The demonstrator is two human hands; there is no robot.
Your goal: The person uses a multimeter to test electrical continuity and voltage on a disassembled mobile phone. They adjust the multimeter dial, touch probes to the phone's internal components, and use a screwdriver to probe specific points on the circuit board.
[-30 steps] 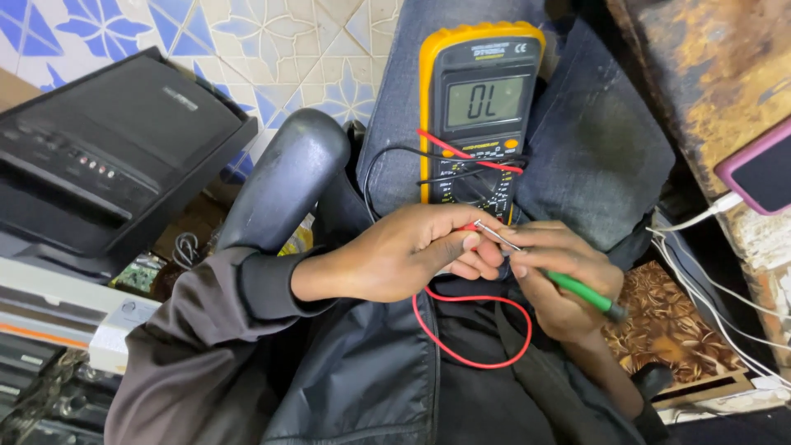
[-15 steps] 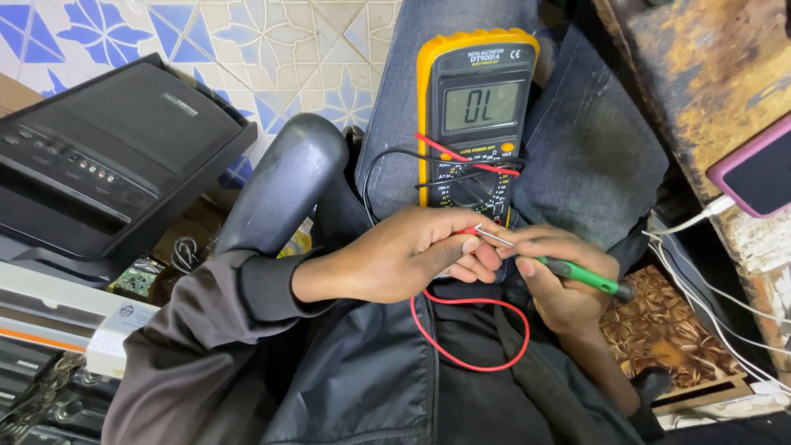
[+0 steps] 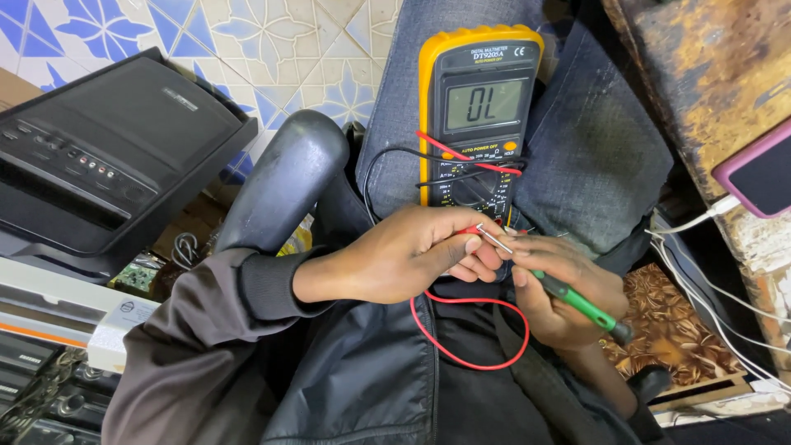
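Fingers (image 3: 461, 247) of left hand (image 3: 404, 264) pinch a red probe (image 3: 486, 237); right hand (image 3: 560, 288) grips a green tool (image 3: 577, 301).

meter (image 3: 478, 124): yellow casing, black face, grey display | leads across meter: one red (image 3: 470, 338), one black (image 3: 395, 156) | tool (image 3: 577, 301) below meter: green handle, black end | floor tiles (image 3: 272, 41) left of meter: cream, blue flower pattern | jeans (image 3: 593, 148) under meter: blue | phone (image 3: 758, 169) right of meter: pink case
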